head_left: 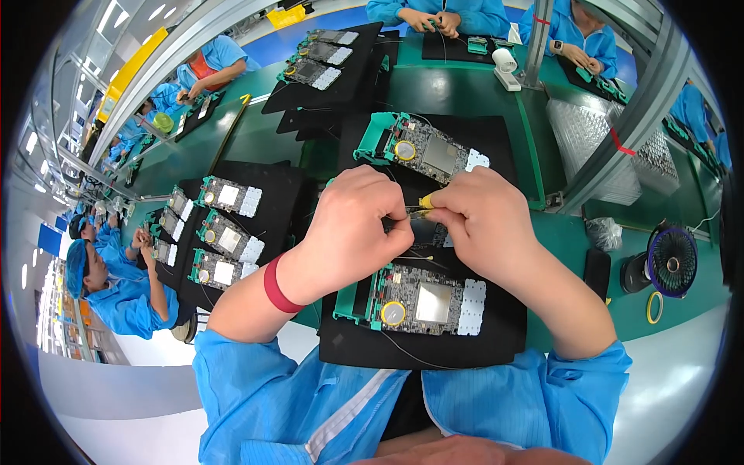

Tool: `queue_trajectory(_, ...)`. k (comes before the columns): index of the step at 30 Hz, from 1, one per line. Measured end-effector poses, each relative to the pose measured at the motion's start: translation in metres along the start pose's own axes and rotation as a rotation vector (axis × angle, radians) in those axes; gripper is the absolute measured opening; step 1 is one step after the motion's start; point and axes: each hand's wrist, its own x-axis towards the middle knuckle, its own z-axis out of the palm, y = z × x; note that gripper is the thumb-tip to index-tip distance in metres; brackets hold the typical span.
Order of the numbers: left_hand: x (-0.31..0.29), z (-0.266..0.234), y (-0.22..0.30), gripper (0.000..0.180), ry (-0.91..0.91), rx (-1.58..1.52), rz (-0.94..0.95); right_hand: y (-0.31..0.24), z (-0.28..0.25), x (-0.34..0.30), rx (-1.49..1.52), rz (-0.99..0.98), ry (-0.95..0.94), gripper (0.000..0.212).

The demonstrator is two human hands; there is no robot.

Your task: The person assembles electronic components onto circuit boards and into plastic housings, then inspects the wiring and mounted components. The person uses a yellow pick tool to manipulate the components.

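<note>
My left hand [353, 232], with a red band at the wrist, is closed in a pinch over the middle of a black mat [418, 353]. What its fingertips hold is hidden. Opposite it, my right hand [484, 221] pinches a small yellow piece [425, 201] between thumb and fingers. The two sets of fingertips nearly meet. Below them lies a dark circuit board [430, 235], mostly covered by my hands. Nearer to me, a circuit board [457, 271] with a green frame, a round yellow-rimmed part and a silver square lies flat. A similar circuit board [440, 155] lies beyond my hands.
More boards [227, 236] lie on a black mat to the left, and others [319, 58] on a raised mat beyond. On the right are a black fan [671, 260], a yellow tape roll [655, 308], bubble wrap [589, 147] and a metal post [620, 124]. Several co-workers sit around.
</note>
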Motion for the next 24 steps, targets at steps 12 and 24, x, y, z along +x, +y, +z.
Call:
queue_trajectory(12, -0.026, -0.048, 0.027, 0.037, -0.249, 0.011, -0.082, 0.0, -0.052, -0.063, 0.168, 0.179, -0.236, 0.054)
queue_trajectory(24, -0.008, -0.046, 0.025, 0.015, -0.179, -0.098, -0.261, 0.0, -0.016, -0.052, 0.193, 0.228, -0.144, 0.043)
